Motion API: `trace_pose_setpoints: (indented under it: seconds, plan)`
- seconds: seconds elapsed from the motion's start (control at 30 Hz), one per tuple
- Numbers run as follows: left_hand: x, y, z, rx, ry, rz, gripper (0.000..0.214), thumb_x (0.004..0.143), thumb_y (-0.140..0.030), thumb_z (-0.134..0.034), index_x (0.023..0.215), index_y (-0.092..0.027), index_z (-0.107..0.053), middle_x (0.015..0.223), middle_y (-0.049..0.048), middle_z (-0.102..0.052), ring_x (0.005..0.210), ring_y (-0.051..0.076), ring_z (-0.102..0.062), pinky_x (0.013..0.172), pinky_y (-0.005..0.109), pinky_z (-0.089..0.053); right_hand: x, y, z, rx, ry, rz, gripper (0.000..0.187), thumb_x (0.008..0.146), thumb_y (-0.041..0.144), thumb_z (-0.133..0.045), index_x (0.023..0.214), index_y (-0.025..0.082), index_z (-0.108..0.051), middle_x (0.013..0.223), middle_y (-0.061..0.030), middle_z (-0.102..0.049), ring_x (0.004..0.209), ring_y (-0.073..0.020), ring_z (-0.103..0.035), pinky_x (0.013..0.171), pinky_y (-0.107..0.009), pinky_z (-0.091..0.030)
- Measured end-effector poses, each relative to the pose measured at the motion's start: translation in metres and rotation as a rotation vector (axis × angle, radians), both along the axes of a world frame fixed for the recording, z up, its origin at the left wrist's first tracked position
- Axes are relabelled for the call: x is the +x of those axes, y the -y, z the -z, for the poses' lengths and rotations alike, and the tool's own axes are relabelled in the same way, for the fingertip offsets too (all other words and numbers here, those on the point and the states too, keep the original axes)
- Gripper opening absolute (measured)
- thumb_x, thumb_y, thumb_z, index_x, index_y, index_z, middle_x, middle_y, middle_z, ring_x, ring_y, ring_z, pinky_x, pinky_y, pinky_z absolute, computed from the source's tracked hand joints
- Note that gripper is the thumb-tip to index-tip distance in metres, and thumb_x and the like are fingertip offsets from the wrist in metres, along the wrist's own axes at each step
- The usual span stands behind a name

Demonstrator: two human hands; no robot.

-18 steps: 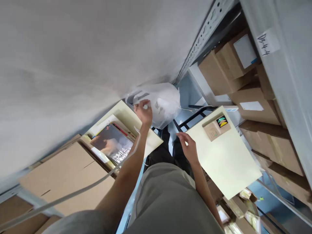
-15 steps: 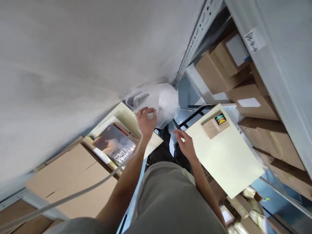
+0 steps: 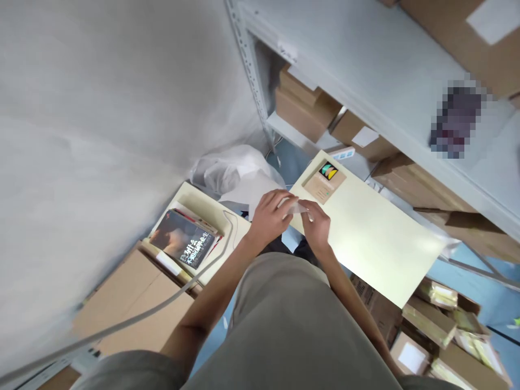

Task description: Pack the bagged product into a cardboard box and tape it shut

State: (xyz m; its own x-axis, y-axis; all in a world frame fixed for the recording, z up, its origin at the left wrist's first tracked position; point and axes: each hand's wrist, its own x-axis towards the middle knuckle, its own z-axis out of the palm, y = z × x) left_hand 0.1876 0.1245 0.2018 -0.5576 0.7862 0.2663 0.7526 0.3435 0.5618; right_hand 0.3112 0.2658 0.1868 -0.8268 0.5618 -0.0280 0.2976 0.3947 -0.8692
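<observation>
Both my hands are close together over the gap between two cream surfaces. My left hand [image 3: 270,219] has its fingers curled and pinched on the edge of a thin, translucent white plastic sheet [image 3: 299,207]. On the other side, my right hand [image 3: 317,225] pinches the same sheet between thumb and fingers. Behind them, a bulky white plastic bag [image 3: 244,169] leans against the wall; whether the sheet belongs to it I cannot tell. A brown card packet [image 3: 325,184] with a green and yellow print lies on the cream tabletop [image 3: 377,233], near my right hand.
Dark-covered books [image 3: 184,238] are stacked on the left cream surface, beside a cardboard box [image 3: 134,298]. A grey cord [image 3: 150,313] crosses the left side. Metal shelving with cartons [image 3: 306,114] stands at the right. Opened small boxes [image 3: 430,319] sit at the lower right.
My hands have come together from apart, and now both grip the plastic sheet. White plastic is drawn out toward my hands. The view has turned, showing more of the right shelf.
</observation>
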Motion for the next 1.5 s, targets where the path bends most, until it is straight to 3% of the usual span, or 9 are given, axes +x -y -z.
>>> trace_pose_setpoints:
  seconds: [0.13, 0.27, 0.47, 0.6, 0.77, 0.97, 1.17, 1.33, 1.5]
  plan:
    - [0.018, -0.053, 0.005, -0.076, 0.005, -0.053, 0.03, 0.094, -0.009, -0.062, 0.115, -0.027, -0.077, 0.129, 0.0091, -0.074, 0.127, 0.029, -0.067, 0.112, 0.048, -0.056, 0.077, -0.062, 0.01, -0.043, -0.043, 0.192, 0.03, 0.1, 0.031, -0.055, 0.113, 0.024, -0.082, 0.116, -0.0073, -0.084, 0.111, -0.0275, -0.078, 0.102, -0.042, -0.062]
    - [0.054, -0.125, 0.014, -0.101, 0.044, 0.095, 0.04, 0.084, 0.001, -0.062, 0.112, -0.024, -0.077, 0.129, 0.0085, -0.073, 0.128, 0.028, -0.066, 0.116, 0.046, -0.056, 0.156, -0.108, 0.029, -0.085, 0.062, 0.308, 0.034, 0.101, 0.047, -0.061, 0.111, 0.022, -0.082, 0.112, -0.0094, -0.085, 0.1, -0.0289, -0.08, 0.094, -0.042, -0.063]
    - [0.163, -0.231, 0.031, -0.208, -0.015, 0.394, 0.035, 0.086, -0.002, -0.066, 0.111, -0.024, -0.079, 0.14, 0.0126, -0.068, 0.143, 0.032, -0.058, 0.124, 0.052, -0.051, 0.245, -0.152, 0.045, 0.082, 0.195, 0.486, 0.05, 0.101, 0.058, -0.062, 0.131, 0.02, -0.076, 0.12, -0.0152, -0.082, 0.098, -0.0306, -0.079, 0.085, -0.042, -0.061]
    - [0.231, -0.268, 0.062, -0.185, 0.026, 0.299, 0.05, 0.097, -0.011, -0.059, 0.145, -0.026, -0.066, 0.165, 0.0144, -0.052, 0.156, 0.032, -0.049, 0.128, 0.053, -0.047, 0.29, -0.18, 0.058, 0.07, 0.29, 0.581, 0.046, 0.105, 0.059, -0.053, 0.106, 0.021, -0.08, 0.097, -0.0144, -0.084, 0.083, -0.0301, -0.079, 0.08, -0.04, -0.058]
    - [0.263, -0.26, 0.135, -0.35, 0.216, 0.066, 0.092, 0.102, -0.037, -0.064, 0.175, -0.011, -0.014, 0.181, 0.0326, -0.014, 0.168, 0.045, -0.028, 0.128, 0.06, -0.044, 0.336, -0.212, 0.104, -0.196, 0.111, 0.878, 0.058, 0.098, 0.07, -0.056, 0.104, 0.015, -0.075, 0.097, -0.0173, -0.084, 0.08, -0.0291, -0.082, 0.074, -0.038, -0.062]
    - [0.239, -0.216, 0.195, -0.701, 0.259, 0.091, 0.083, 0.099, -0.034, -0.064, 0.168, -0.003, -0.03, 0.177, 0.0366, -0.026, 0.167, 0.048, -0.028, 0.131, 0.062, -0.038, 0.379, -0.23, 0.165, -0.309, 0.13, 1.094, 0.075, 0.089, 0.08, -0.055, 0.106, 0.01, -0.074, 0.105, -0.0256, -0.083, 0.091, -0.0314, -0.081, 0.077, -0.04, -0.064]
    - [0.224, -0.203, 0.215, -0.695, 0.227, 0.103, 0.067, 0.106, -0.036, -0.051, 0.163, -0.003, -0.042, 0.179, 0.0318, -0.026, 0.17, 0.041, -0.024, 0.134, 0.055, -0.035, 0.427, -0.244, 0.183, -0.198, 0.421, 0.933, 0.067, 0.086, 0.081, -0.057, 0.081, 0.017, -0.075, 0.086, -0.021, -0.082, 0.084, -0.0329, -0.075, 0.075, -0.039, -0.056]
    - [0.22, -0.204, 0.221, -0.688, 0.225, 0.02, 0.078, 0.104, -0.043, -0.056, 0.166, -0.001, -0.035, 0.178, 0.0334, -0.026, 0.169, 0.043, -0.027, 0.132, 0.055, -0.039, 0.44, -0.256, 0.185, -0.159, 0.51, 0.855, 0.059, 0.088, 0.075, -0.061, 0.066, 0.02, -0.068, 0.07, -0.0152, -0.076, 0.067, -0.0251, -0.063, 0.066, -0.035, -0.046]
    - [0.224, -0.206, 0.217, -0.698, 0.189, 0.015, 0.086, 0.099, -0.037, -0.065, 0.167, 0.003, -0.03, 0.178, 0.0369, -0.022, 0.169, 0.047, -0.021, 0.133, 0.056, -0.035, 0.442, -0.267, 0.186, -0.096, 0.559, 0.863, 0.056, 0.095, 0.068, -0.058, 0.084, 0.016, -0.076, 0.087, -0.0209, -0.08, 0.08, -0.0299, -0.069, 0.073, -0.037, -0.05]
